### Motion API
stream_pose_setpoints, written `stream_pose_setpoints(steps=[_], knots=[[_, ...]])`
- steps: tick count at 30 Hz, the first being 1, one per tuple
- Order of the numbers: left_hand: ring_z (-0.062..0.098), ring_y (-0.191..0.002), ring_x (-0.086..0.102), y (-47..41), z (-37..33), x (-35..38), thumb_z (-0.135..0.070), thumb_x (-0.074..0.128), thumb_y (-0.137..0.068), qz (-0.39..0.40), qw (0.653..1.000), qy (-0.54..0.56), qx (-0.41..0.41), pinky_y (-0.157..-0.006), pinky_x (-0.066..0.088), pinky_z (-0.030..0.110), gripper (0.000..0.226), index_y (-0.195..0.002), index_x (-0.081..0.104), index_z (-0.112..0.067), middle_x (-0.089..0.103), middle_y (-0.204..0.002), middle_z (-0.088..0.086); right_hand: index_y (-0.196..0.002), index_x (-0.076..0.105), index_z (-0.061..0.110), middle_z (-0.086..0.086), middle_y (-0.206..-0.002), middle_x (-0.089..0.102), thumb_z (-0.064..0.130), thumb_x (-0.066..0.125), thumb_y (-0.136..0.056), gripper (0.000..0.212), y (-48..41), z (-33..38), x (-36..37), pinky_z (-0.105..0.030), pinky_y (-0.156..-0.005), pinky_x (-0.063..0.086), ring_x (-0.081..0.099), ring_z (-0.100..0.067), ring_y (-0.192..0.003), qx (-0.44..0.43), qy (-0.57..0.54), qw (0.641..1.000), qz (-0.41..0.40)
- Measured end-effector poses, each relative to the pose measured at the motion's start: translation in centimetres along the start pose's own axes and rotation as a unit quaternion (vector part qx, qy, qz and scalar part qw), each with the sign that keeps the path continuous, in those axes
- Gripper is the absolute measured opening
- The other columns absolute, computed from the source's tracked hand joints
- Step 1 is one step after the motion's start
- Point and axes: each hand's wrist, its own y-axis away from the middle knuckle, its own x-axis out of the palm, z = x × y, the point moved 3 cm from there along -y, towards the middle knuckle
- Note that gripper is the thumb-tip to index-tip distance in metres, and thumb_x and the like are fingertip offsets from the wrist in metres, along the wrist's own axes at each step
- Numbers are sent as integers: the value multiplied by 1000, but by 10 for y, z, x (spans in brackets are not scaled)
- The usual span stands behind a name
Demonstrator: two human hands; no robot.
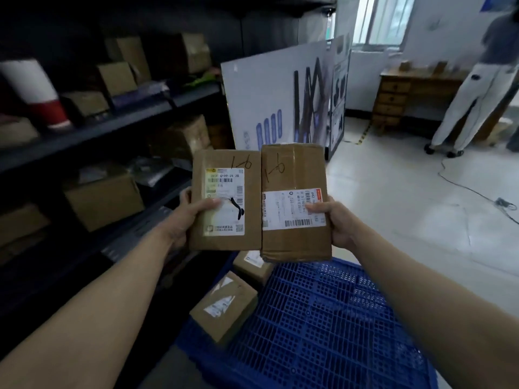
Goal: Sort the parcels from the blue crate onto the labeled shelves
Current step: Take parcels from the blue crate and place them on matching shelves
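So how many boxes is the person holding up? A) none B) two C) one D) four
B: the left hand grips one box and the right hand grips another box, held side by side above the blue crate.

The flat brown cardboard parcel on the left (226, 199) has "1-9" handwritten in dark marker near its top edge. Its white shipping label (224, 202) carries a printed line that reads roughly "Q199-35 28" above a barcode; the smaller print there is too blurred to read. The brown taped cardboard parcel on the right (295, 202) also bears a handwritten "1-9" on its upper part. Its white label (293, 209) shows "642" at one edge and a barcode, with the rest illegible.
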Motion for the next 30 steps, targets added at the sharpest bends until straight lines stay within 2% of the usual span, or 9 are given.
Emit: stream_pose_setpoints(steps=[2,7,10,14,16,20,24,26,30], knots=[[25,-91,68,26,-18,-22,-21,83,-60,-25,1000,7,17,-64,57,36,88,-130,29,-25,60,-116,8,-139,40,9,-24,-119,64,4,67,-71,73,1,8,26,-44,-69,59,68,-35,-94,1,1,1000,30],[16,-70,72,104,-41,-73,-24,75,-72,-138,989,-6,46,-55,57,30,68,-123,30,-20,60,-104,6,-137,47,5,-19,-110,70,10,69,-73,67,2,9,88,-39,-64,59,71,-31,-89,30,26,992,120],[16,-82,70,159,-41,-99,-29,79,-67,-218,974,-13,57,-63,57,33,76,-125,31,-20,59,-106,2,-138,46,8,-17,-105,71,11,68,-75,66,3,-2,129,-39,-61,59,72,-29,-80,40,54,982,174],[19,-87,67,240,-24,-129,-23,73,-78,-318,946,21,64,-63,56,32,66,-127,29,-24,60,-108,3,-132,49,18,-15,-101,74,8,69,-73,63,15,-26,192,-43,-61,59,73,-31,-82,53,68,962,260],[21,-92,66,286,-10,-146,-23,71,-79,-364,928,35,66,-71,56,36,67,-129,28,-23,59,-110,3,-127,52,21,-14,-99,74,9,74,-66,66,29,-41,228,-44,-61,59,73,-31,-83,74,78,947,302],[26,-99,65,380,15,-173,-24,73,-77,-447,890,61,69,-85,54,45,69,-131,31,-19,59,-116,7,-122,55,24,-13,-107,73,13,77,-60,67,67,-77,299,-45,-65,59,72,-31,-91,91,120,910,387],[27,-92,68,487,33,-196,-30,79,-61,-518,845,97,86,-74,56,42,83,-129,31,-23,64,-110,9,-121,54,25,-11,-106,73,10,78,-61,66,122,-115,379,-41,-63,59,72,-29,-91,115,150,866,463],[27,-92,68,544,43,-206,-30,79,-58,-555,820,104,94,-73,56,41,84,-128,33,-24,65,-110,10,-123,52,27,-11,-106,73,8,78,-63,69,155,-135,422,-40,-63,59,72,-29,-92,120,166,838,506],[26,-89,69,659,68,-219,-27,81,-57,-629,763,110,103,-70,57,39,85,-127,33,-24,65,-111,11,-138,40,32,-11,-110,72,4,77,-67,84,236,-186,504,-46,-76,58,70,-30,-98,116,200,771,593]])
